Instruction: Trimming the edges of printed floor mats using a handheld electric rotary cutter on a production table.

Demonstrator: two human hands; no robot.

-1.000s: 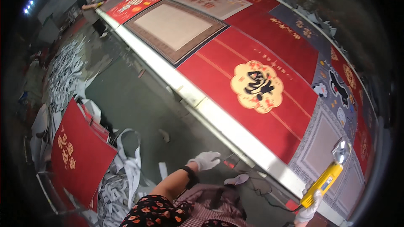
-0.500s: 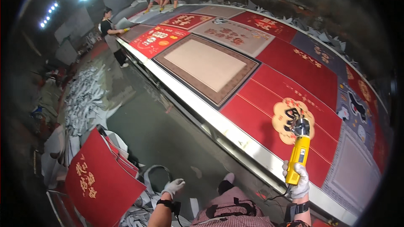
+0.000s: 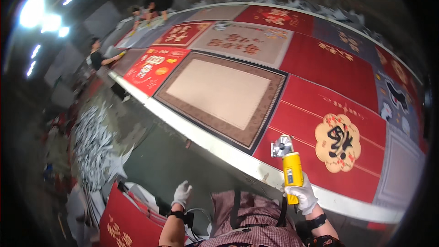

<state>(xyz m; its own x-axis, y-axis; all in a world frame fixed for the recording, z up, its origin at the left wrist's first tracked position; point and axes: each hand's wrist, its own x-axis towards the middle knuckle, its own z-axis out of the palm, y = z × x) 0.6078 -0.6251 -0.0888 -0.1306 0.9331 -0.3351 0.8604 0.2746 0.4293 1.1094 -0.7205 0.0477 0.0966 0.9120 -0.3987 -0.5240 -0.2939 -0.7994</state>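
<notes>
Right hand (image 3: pixel 302 195) wrapped round the cutter (image 3: pixel 293 169), leaving its blade (image 3: pixel 283 145) free above the mat (image 3: pixel 327 139); left hand (image 3: pixel 183 195) half-open, empty.

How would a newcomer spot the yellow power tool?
Find the long white-edged table spread with mats. Along its near side, the person's right hand, white-gloved, grips the yellow power tool. Unlike the flat, printed mats beyond, it has a chunky body and shiny round metal head.

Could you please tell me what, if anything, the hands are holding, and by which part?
The right hand holds the yellow power tool by the rear of its body, away from the metal head; the left hand holds nothing visible.
</notes>
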